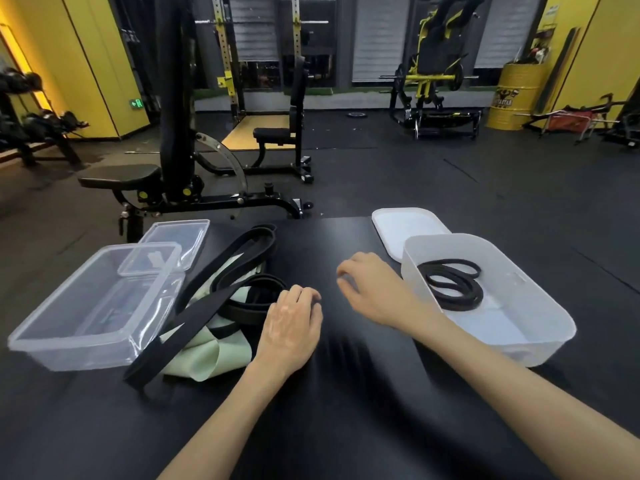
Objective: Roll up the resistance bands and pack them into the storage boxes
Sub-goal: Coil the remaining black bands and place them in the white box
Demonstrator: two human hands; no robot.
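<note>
A coiled thin black band (452,284) lies inside the white storage box (540,344) on the right. Left of centre, wide black bands (221,271) lie tangled over a pale green flat band (207,358) on the black surface. My left hand (291,327) rests palm down at the edge of that pile, fingertips curled onto a black band; the fingers hide whether it grips it. My right hand (370,289) hovers between the pile and the white box with fingers loosely curled and nothing in it. A clear plastic box (69,334) stands on the far left.
The clear box's lid (183,233) lies behind it, and the white box's lid (405,226) lies behind the white box. Beyond the black surface (329,410) stand a weight bench (166,181), racks and a yellow drum (516,95) on the gym floor.
</note>
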